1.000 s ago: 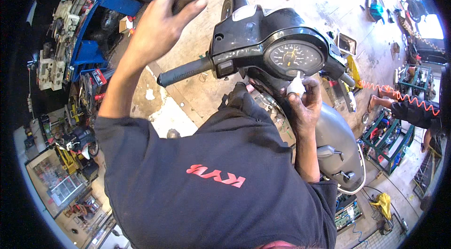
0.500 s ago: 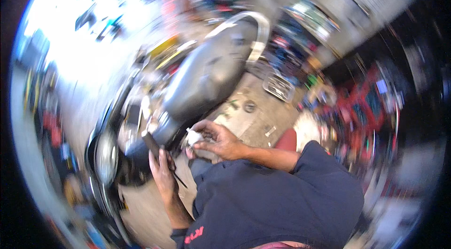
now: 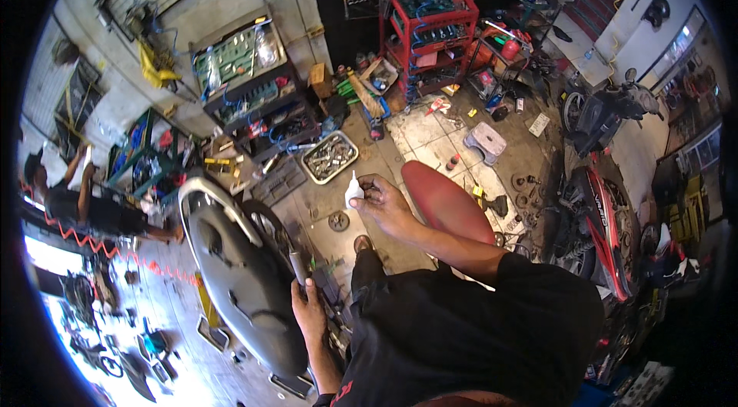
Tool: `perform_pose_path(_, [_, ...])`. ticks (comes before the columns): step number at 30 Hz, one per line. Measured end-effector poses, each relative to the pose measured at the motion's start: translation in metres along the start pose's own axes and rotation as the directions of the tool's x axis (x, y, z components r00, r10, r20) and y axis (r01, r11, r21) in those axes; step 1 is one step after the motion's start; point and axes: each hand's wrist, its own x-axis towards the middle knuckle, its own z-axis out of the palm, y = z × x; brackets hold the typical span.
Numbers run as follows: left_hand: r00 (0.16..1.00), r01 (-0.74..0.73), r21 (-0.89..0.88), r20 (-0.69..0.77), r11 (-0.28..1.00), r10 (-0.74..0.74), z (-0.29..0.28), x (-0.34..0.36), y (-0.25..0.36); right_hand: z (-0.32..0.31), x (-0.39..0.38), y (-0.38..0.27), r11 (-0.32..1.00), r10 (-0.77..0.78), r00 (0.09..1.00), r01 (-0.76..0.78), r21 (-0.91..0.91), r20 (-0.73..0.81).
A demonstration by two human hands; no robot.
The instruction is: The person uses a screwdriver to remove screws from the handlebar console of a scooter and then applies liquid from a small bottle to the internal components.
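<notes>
My right hand [image 3: 377, 203] is closed around a small white bottle [image 3: 354, 190] with a thin pointed nozzle, held upright in front of me. Lower and to the left, my left hand [image 3: 309, 311] grips a grey tube-shaped piece [image 3: 297, 264], whose exact kind I cannot make out. Just left of that hand is a motorbike's long black seat [image 3: 238, 276], with a pale rail [image 3: 187, 192] curving round its far end.
A red seat [image 3: 446, 199] lies beyond my right forearm. A tray of metal parts [image 3: 330, 157], a small stool [image 3: 486, 142] and a red tool cart [image 3: 430, 30] stand farther off. Another person [image 3: 81, 199] is at far left; a red motorbike [image 3: 603, 230] is at right.
My view has swung to the right, so the black seat now sits lower and the tool cart shows ahead. Both hands keep hold of the bottle and the tube.
</notes>
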Motion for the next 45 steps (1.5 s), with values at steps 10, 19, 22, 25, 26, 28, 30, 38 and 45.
perform_pose_path(10, [0.999,0.047,-0.027,0.017,0.999,-0.047,0.056,0.209,0.056,-0.138,0.292,-0.019,0.912,-0.366,0.803,0.409,-0.010,-0.471])
perform_pose_path(19, [0.796,0.186,-0.172,0.604,0.967,-0.045,0.186,0.446,0.170,-0.328,0.445,-0.124,0.893,-0.430,0.466,0.097,-0.439,-0.773])
perform_pose_path(22, [0.749,-0.234,0.035,0.643,0.971,0.158,0.274,0.503,0.241,-0.417,0.515,-0.132,0.898,-0.423,0.452,0.094,-0.429,-0.786])
perform_pose_path(25, [0.728,-0.426,0.050,0.611,0.903,0.310,0.373,0.589,0.261,-0.489,0.583,-0.148,0.902,-0.426,0.448,0.135,-0.411,-0.786])
perform_pose_path(26, [0.654,-0.642,0.057,0.562,0.765,0.507,0.411,0.615,0.270,-0.523,0.606,-0.147,0.891,-0.442,0.430,0.105,-0.442,-0.788])
perform_pose_path(28, [0.714,-0.484,0.134,0.632,0.865,0.301,0.460,0.630,0.343,-0.551,0.651,-0.138,0.834,-0.525,0.326,0.016,-0.551,-0.786])
perform_pose_path(30, [0.657,-0.677,0.262,0.636,0.687,0.405,0.534,0.666,0.389,-0.590,0.688,-0.134,0.875,-0.476,0.329,0.081,-0.478,-0.816])
perform_pose_path(38, [0.591,-0.769,0.187,0.574,0.612,0.567,0.770,0.794,0.470,-0.649,0.785,-0.148,0.459,-0.823,0.334,-0.086,-0.884,-0.459])
perform_pose_path(45, [0.526,-0.820,0.200,0.633,0.536,0.568,0.844,0.823,0.471,-0.687,0.802,-0.131,0.320,-0.904,0.254,-0.136,-0.938,-0.345])
